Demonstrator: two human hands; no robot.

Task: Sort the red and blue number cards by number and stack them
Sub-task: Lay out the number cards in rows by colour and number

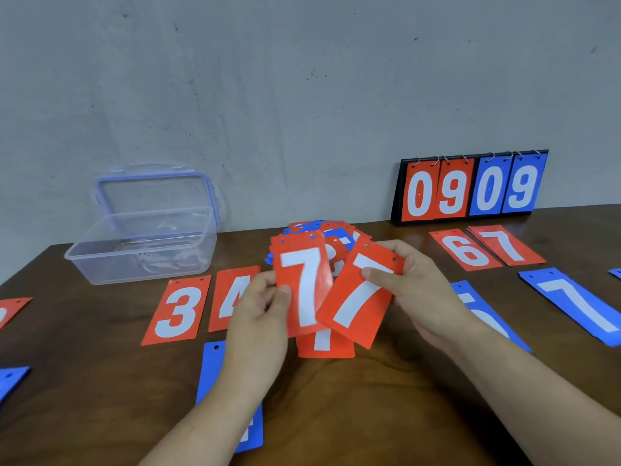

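Red plastic 7 card (302,284), upright, pinched by the left hand (258,317); second red 7 card (359,297), tilted, pinched by the right hand (420,290), overlaps it. Behind both hands, one mixed red-and-blue card pile (322,230), partly hidden; beyond left, one clear open-lidded plastic box (144,243).

**Both grips closed, a red 7 in each**

My left grip (260,307) sits just left of the upright red 7 card (302,284). My left thumb (284,294) presses on the card's lower left face, and my fingers curl out of sight behind it.

My right grip (420,290) is to the right of that card and pinches a tilted red 7 card (356,304). My right thumb (376,274) lies across its upper face, and my fingers wrap round its right edge.

Both wrists are bare. My left forearm (208,415) rises from below and left of the upright card. My right forearm (537,398) slants in from the lower right.
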